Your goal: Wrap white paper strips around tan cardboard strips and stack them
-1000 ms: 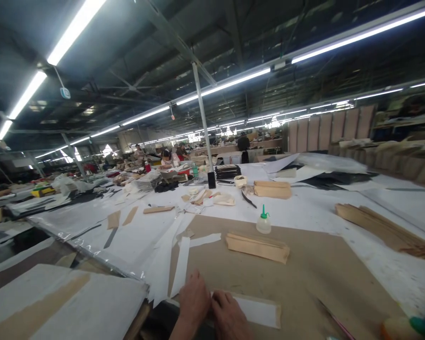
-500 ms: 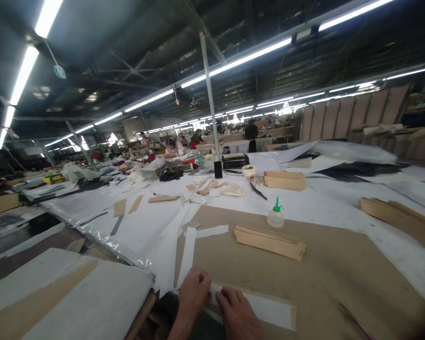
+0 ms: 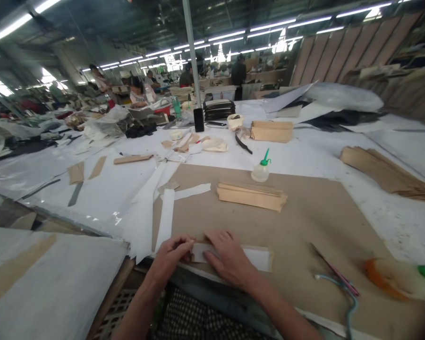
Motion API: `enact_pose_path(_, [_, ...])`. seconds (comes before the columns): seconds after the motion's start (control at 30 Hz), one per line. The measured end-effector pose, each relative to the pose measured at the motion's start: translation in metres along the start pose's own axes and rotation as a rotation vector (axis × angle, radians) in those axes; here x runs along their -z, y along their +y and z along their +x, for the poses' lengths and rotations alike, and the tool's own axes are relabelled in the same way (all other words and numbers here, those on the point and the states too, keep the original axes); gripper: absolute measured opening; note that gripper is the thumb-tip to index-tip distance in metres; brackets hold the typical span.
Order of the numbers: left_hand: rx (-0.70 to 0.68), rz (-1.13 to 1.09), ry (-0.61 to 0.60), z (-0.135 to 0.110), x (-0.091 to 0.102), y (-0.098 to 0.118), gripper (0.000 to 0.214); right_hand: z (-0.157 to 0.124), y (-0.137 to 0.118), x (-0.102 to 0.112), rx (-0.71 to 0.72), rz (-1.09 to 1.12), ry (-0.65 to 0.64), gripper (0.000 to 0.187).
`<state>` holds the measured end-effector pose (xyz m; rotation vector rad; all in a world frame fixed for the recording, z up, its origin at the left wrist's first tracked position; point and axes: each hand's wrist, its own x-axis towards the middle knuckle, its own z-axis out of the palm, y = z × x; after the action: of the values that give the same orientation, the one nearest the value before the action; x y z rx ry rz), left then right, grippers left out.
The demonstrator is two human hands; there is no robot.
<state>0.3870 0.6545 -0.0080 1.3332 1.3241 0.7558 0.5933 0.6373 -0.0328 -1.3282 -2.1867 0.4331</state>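
Note:
A white strip (image 3: 258, 259) backed with a slightly wider tan piece lies along the near edge of the brown board (image 3: 304, 208). At its left end my left hand (image 3: 170, 257) is closed, thumb and fingertips pinching the end. My right hand (image 3: 228, 257) rests flat over the strip's middle, fingers stretched forward and thumb apart. Beyond them is a stack of tan strips (image 3: 251, 197). Two loose white strips lie to the left, one upright (image 3: 166, 215) and one slanting (image 3: 193, 191).
A squeeze bottle with a green nozzle (image 3: 261, 171) stands on the board's far edge. Tweezers (image 3: 335, 269), a blue cord (image 3: 350, 302) and an orange-and-white container (image 3: 386, 278) are at right. More tan stacks (image 3: 386, 172) lie beyond. A pole (image 3: 193, 52) rises behind.
The view has tilted downward, bringing the tweezers, cord and orange-and-white container into sight. My right hand has flattened and reaches further over the strip; my left stays at its left end.

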Motion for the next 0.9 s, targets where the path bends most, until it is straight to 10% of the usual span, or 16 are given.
enact_pose_path(0.37, [0.118,-0.114,-0.176,0.018,-0.008,-0.002,0.029,0.009,0.006,0.035,-0.09,-0.011,-0.197,0.028])
enact_pose_path(0.57, [0.114,0.119,-0.192,0.031,-0.007,0.005,0.034,-0.01,-0.003,0.003,0.016,-0.193,0.049,0.03])
enact_pose_path(0.9, [0.22,-0.127,-0.141,0.038,0.006,0.001,0.042,-0.022,-0.01,-0.017,0.012,-0.068,-0.011,0.029])
